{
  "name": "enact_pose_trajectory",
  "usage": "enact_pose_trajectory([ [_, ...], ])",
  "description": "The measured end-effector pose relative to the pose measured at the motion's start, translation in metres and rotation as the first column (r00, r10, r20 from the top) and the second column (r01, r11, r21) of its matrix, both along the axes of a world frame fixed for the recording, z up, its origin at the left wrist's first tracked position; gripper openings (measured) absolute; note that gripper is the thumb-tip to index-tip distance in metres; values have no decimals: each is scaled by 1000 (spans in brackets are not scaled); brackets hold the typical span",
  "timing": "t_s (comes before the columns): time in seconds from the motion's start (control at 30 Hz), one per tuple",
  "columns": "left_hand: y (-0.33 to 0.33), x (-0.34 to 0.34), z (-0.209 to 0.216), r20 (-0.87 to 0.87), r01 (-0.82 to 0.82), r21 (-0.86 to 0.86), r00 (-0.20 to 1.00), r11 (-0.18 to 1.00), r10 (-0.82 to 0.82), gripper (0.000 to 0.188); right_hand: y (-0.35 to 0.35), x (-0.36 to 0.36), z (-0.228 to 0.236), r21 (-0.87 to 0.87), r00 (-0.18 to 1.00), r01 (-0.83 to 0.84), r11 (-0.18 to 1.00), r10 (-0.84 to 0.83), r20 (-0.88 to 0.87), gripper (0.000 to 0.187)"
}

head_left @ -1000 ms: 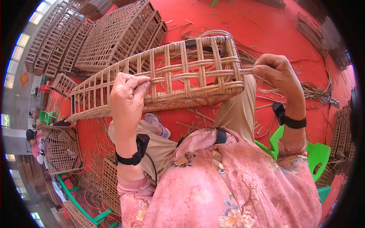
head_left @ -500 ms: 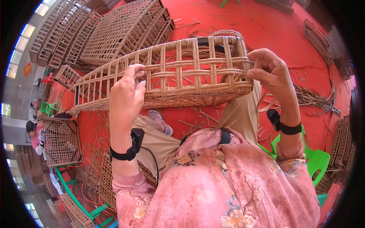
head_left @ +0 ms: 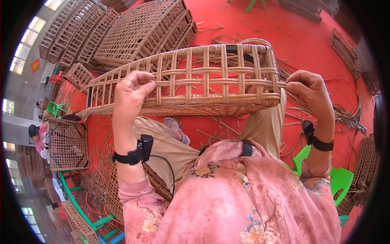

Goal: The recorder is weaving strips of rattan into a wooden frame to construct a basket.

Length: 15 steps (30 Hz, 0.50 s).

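Across my knees lies a long brown basket of woven rattan on its side, its open lattice wall facing up. My left hand is closed in a pinch over the lattice's left part, thumb and forefinger at a horizontal rattan strand. Just beyond the basket's right end, my right hand pinches the strand where it comes out past the corner. A black metal frame piece shows through the far side. Both wrists wear black straps with small devices.
Stacks of woven baskets stand at the far left. Loose rattan strips lie in a bundle on the red floor at right, with scraps scattered about. A green chair is at my right. Another person works at a basket on the left.
My right hand has moved right, away from the basket's corner, drawing out the strand. My left hand's fingers have closed together in a pinch. The basket appears slightly lower and farther right.
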State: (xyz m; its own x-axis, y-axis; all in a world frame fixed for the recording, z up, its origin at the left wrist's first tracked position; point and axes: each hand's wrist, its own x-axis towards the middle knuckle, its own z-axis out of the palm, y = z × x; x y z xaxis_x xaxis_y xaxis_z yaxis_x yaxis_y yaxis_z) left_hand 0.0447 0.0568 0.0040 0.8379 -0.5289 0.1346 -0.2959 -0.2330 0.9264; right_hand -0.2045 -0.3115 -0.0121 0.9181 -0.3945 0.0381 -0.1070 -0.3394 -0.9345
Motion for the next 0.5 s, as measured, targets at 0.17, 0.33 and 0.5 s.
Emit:
enact_pose_trajectory([
  [0.17, -3, -14, -1, 550, -195, 254, 835, 947, 24, 10, 1, 10, -4, 12, 995, -79, 997, 79, 64, 13],
  [0.33, 3, -11, -5, 589, -210, 266, 808, 941, 14, 10, 1, 19, -6, 89, 989, -143, 986, 138, 61, 13],
  [0.5, 13, -4, -1, 367, -200, 230, 924, 952, 105, 20, 12, 23, -9, 179, 988, -80, 981, 54, 143, 19],
])
